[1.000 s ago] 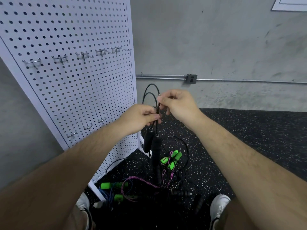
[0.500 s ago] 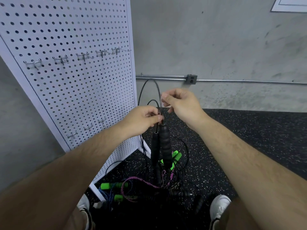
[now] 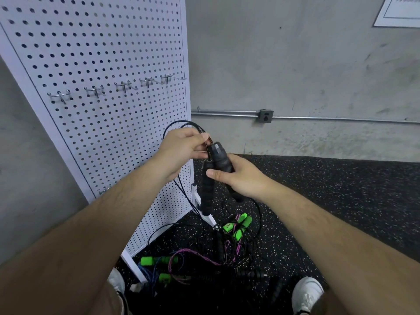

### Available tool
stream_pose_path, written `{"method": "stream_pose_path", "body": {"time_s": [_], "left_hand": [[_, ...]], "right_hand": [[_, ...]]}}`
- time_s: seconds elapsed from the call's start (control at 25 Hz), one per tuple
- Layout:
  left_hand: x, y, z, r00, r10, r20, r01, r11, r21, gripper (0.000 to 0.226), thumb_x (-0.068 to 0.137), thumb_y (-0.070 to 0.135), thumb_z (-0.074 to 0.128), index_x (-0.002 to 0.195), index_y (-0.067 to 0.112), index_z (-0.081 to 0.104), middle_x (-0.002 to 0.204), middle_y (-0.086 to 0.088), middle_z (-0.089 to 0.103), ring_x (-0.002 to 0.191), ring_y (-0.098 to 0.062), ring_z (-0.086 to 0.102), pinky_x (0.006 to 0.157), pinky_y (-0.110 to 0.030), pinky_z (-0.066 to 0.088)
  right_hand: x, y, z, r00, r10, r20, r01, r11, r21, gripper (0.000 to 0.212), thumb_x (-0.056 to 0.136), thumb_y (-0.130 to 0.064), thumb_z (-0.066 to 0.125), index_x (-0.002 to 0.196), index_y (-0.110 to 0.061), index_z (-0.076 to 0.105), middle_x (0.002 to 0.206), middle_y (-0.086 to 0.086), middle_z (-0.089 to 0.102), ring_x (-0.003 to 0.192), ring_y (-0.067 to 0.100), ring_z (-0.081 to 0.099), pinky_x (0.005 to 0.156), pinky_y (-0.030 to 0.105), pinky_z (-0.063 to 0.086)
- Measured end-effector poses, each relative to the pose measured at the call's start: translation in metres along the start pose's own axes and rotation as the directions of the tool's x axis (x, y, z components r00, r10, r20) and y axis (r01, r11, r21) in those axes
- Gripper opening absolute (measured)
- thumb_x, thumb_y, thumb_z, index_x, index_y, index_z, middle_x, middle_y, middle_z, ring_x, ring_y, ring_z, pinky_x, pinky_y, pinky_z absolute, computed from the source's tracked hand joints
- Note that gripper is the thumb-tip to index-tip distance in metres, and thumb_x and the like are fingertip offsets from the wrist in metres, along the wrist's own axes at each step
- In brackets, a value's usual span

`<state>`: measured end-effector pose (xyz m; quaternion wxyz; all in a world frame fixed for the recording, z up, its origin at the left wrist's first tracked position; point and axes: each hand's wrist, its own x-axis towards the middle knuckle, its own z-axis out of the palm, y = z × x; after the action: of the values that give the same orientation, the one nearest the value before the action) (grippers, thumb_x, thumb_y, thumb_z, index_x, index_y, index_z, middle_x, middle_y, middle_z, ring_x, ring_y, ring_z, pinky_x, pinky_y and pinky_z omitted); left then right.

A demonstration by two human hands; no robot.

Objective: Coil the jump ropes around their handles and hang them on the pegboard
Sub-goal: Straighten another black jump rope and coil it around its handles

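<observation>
**Beside the pegboard, both hands on the black rope**

Just right of the pegboard, both forearms reach in at chest height. The right hand wraps around the two black handles, thumb laid across the front, handles nearly upright and side by side. The left hand sits just above and to the left, fingers curled, pinching the thin black cord where it loops over the knuckles. Down on the floor, more ropes lie tangled between the shoes.
</observation>
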<state>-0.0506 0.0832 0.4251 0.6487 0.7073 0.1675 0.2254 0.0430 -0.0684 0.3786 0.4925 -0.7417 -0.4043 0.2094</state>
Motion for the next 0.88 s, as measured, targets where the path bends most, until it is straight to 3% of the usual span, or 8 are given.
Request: {"method": "stream_pose_path", "body": {"time_s": [0.16, 0.24, 0.36, 0.4, 0.48, 0.6, 0.72, 0.88], "left_hand": [[-0.001, 0.002, -0.005, 1.0, -0.012, -0.011, 0.011, 0.999, -0.053, 0.021, 0.1, 0.017, 0.062, 0.086, 0.004, 0.067, 0.089, -0.006, 0.074, 0.077, -0.015, 0.072, 0.075, -0.03, 0.061], [-0.004, 0.002, -0.009, 0.998, 0.003, -0.057, 0.008, 0.981, 0.194, 0.031, 0.103, 0.029, 0.057, 0.088, 0.005, 0.07, 0.087, -0.008, 0.076, 0.076, -0.021, 0.074, 0.073, -0.032, 0.062], [-0.008, -0.002, -0.019, 0.921, 0.387, 0.047, -0.259, 0.516, 0.817, 0.022, 0.1, 0.03, 0.056, 0.095, 0.011, 0.066, 0.093, -0.002, 0.064, 0.085, -0.018, 0.062, 0.086, -0.041, 0.055], [-0.01, -0.002, -0.021, 0.869, 0.441, 0.225, -0.406, 0.376, 0.833, 0.019, 0.093, 0.022, 0.061, 0.11, 0.015, 0.064, 0.107, 0.001, 0.058, 0.099, -0.015, 0.055, 0.097, -0.039, 0.05], [-0.013, -0.008, -0.022, 0.798, 0.309, 0.517, -0.587, 0.208, 0.782, 0.074, 0.078, 0.021, 0.07, 0.147, 0.026, 0.042, 0.139, 0.0, 0.04, 0.13, -0.016, 0.035, 0.119, -0.038, 0.025], [-0.01, -0.019, -0.016, 0.708, 0.336, 0.621, -0.617, -0.134, 0.776, 0.096, 0.069, 0.042, 0.078, 0.153, 0.03, 0.034, 0.152, -0.005, 0.03, 0.143, -0.025, 0.018, 0.118, -0.041, 0.006], [-0.005, -0.02, -0.014, 0.692, 0.339, 0.638, -0.639, -0.124, 0.759, 0.075, 0.068, 0.044, 0.079, 0.134, 0.022, 0.052, 0.131, 0.001, 0.05, 0.126, -0.023, 0.044, 0.11, -0.039, 0.026], [-0.002, -0.018, -0.018, 0.799, 0.251, 0.546, -0.559, -0.025, 0.829, 0.056, 0.073, 0.041, 0.079, 0.116, 0.021, 0.051, 0.104, 0.006, 0.048, 0.087, -0.012, 0.053, 0.075, -0.028, 0.04]], "right_hand": [[0.001, -0.006, 0.001, 0.999, -0.003, 0.048, -0.002, 0.996, 0.089, 0.013, 0.09, -0.032, 0.074, 0.101, -0.025, 0.068, 0.088, -0.013, 0.074, 0.083, 0.001, 0.068, 0.08, 0.022, 0.05], [0.001, -0.009, 0.001, 0.999, -0.01, 0.052, 0.006, 0.997, 0.076, 0.014, 0.092, -0.031, 0.071, 0.1, -0.02, 0.067, 0.083, -0.008, 0.07, 0.075, 0.006, 0.064, 0.069, 0.019, 0.052], [0.001, -0.014, -0.003, 0.998, -0.005, 0.062, 0.005, 1.0, 0.006, 0.019, 0.094, -0.031, 0.069, 0.1, -0.014, 0.067, 0.081, -0.004, 0.07, 0.07, 0.01, 0.063, 0.059, 0.014, 0.049], [0.002, -0.014, -0.005, 0.998, 0.004, 0.066, -0.003, 1.0, -0.019, 0.018, 0.094, -0.032, 0.069, 0.097, -0.015, 0.068, 0.08, -0.005, 0.071, 0.069, 0.008, 0.064, 0.06, 0.013, 0.05], [0.002, -0.017, -0.01, 0.997, 0.019, 0.072, -0.015, 0.998, -0.056, 0.019, 0.092, -0.037, 0.071, 0.094, -0.018, 0.068, 0.08, -0.006, 0.073, 0.071, 0.004, 0.067, 0.068, 0.017, 0.051], [0.003, -0.019, -0.013, 0.994, 0.043, 0.1, -0.037, 0.998, -0.06, 0.027, 0.086, -0.042, 0.077, 0.098, -0.019, 0.071, 0.087, -0.003, 0.076, 0.081, 0.01, 0.071, 0.081, 0.029, 0.055], [0.0, -0.022, -0.011, 0.991, 0.052, 0.121, -0.043, 0.996, -0.081, 0.03, 0.081, -0.043, 0.081, 0.096, -0.018, 0.073, 0.086, -0.001, 0.077, 0.081, 0.014, 0.073, 0.08, 0.03, 0.057], [-0.004, -0.02, -0.013, 0.997, -0.002, 0.078, 0.025, 0.954, -0.298, 0.05, 0.071, -0.055, 0.084, 0.109, -0.029, 0.066, 0.097, -0.007, 0.073, 0.089, 0.012, 0.069, 0.081, 0.032, 0.056]]}}
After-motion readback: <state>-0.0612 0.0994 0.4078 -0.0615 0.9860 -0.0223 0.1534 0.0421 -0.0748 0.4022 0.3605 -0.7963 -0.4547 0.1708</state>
